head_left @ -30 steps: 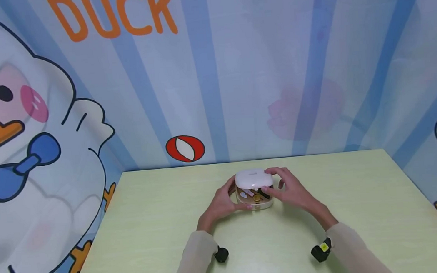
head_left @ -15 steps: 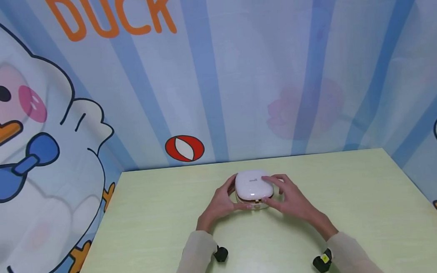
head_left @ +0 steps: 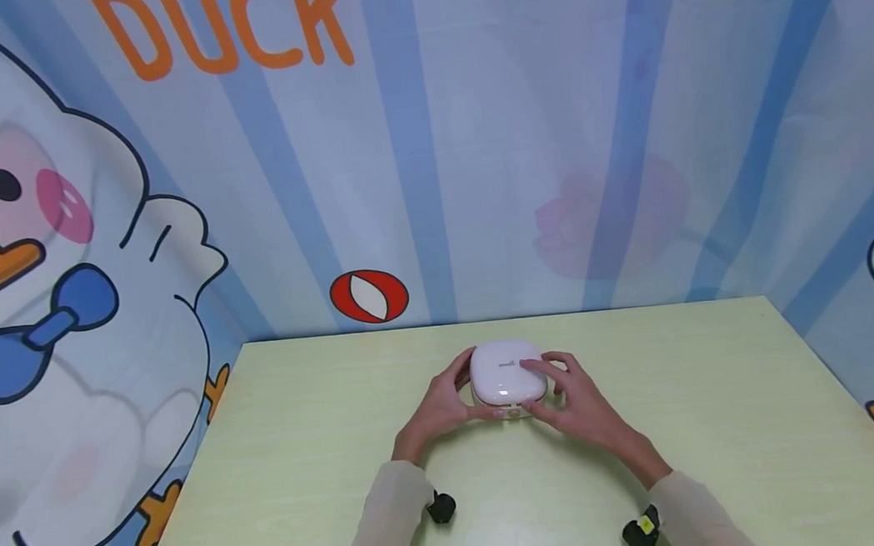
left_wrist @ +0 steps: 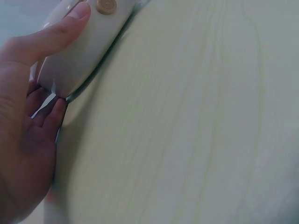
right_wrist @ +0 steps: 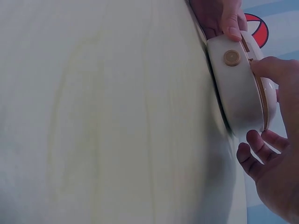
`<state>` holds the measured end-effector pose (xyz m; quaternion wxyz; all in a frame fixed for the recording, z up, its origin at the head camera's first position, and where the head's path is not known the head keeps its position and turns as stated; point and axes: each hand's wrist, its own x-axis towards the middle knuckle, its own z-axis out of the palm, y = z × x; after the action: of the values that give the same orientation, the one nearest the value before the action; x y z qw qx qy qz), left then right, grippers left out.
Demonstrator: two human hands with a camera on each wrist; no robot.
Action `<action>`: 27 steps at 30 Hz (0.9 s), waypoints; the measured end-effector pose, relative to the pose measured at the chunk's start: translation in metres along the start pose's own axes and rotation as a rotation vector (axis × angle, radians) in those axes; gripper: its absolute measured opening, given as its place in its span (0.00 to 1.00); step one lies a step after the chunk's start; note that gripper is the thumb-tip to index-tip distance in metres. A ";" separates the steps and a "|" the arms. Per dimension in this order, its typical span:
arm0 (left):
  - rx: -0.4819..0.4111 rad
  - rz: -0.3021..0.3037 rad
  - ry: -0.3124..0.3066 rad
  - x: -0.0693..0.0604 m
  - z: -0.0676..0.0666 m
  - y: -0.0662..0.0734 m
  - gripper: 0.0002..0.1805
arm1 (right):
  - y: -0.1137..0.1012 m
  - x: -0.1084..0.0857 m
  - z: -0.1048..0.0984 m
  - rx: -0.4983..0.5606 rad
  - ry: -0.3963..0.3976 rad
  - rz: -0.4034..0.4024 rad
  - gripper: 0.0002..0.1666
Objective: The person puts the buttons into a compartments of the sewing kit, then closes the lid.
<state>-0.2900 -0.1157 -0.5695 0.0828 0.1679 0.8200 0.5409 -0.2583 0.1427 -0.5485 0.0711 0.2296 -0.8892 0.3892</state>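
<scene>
A small white jewelry box [head_left: 507, 372] with rounded corners stands on the table, its lid down or almost down. A gold round button [right_wrist: 231, 58] sits on its front, and a gold-coloured seam runs below the lid. My left hand [head_left: 442, 400] grips the box's left side, thumb along the front beside the button and fingers behind. My right hand [head_left: 581, 398] holds the lid at the right: the thumb is at the front seam by the latch, and the index finger lies on the lid's top. The box's contents are hidden.
The pale yellow-green table [head_left: 305, 448] extends around the box on every side. Behind it hangs a blue striped backdrop [head_left: 474, 137] with duck drawings. A small black camera [head_left: 442, 508] is on the left wrist, another black camera [head_left: 639, 534] on the right.
The box's lid has swung down, covering the small accessories that showed inside. My right hand has lowered with it, its index finger sliding onto the top. My left hand has kept its place.
</scene>
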 end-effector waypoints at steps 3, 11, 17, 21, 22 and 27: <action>0.001 -0.005 -0.003 0.000 0.000 0.000 0.62 | -0.001 0.000 0.001 0.004 0.006 0.005 0.37; -0.005 -0.003 -0.012 0.000 -0.002 0.001 0.62 | 0.000 0.000 0.005 -0.004 -0.006 0.007 0.40; -0.020 0.003 -0.021 0.001 -0.003 0.001 0.61 | 0.001 0.001 0.008 0.025 0.018 -0.009 0.39; -0.023 0.000 -0.024 0.002 -0.003 0.001 0.61 | -0.002 0.001 0.009 0.061 0.037 0.006 0.38; -0.024 -0.002 -0.024 0.002 -0.003 0.001 0.61 | -0.003 0.001 0.010 0.073 0.040 0.015 0.38; -0.035 -0.015 -0.026 0.002 -0.003 0.002 0.60 | -0.007 0.002 0.010 0.137 0.041 0.080 0.37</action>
<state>-0.2922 -0.1171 -0.5661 0.1003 0.1674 0.8105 0.5523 -0.2566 0.1306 -0.5505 0.0580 0.1903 -0.8673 0.4564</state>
